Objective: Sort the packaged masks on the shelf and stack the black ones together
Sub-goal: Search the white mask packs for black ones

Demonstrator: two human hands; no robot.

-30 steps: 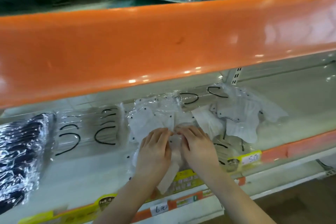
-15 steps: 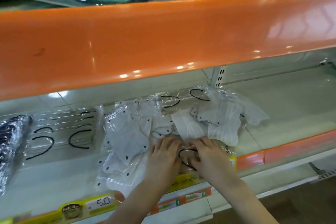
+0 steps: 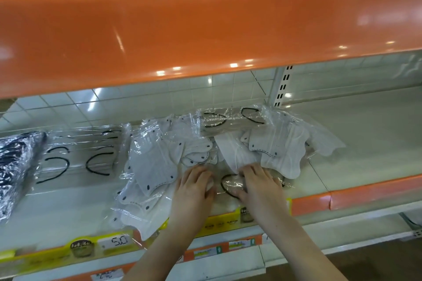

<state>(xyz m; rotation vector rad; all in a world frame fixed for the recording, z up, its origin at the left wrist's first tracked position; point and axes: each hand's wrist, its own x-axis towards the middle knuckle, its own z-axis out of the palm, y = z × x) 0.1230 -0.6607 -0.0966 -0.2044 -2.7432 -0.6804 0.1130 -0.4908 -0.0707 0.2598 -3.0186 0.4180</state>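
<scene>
Both hands rest close together on a clear packet point(image 3: 230, 186) with a black loop, near the shelf point(image 3: 356, 143) front. The left hand point(image 3: 194, 186) lies flat. The right hand point(image 3: 260, 183) seems to pinch it. White masks point(image 3: 153, 162) lie around; black masks point(image 3: 13, 166) sit far left.
</scene>
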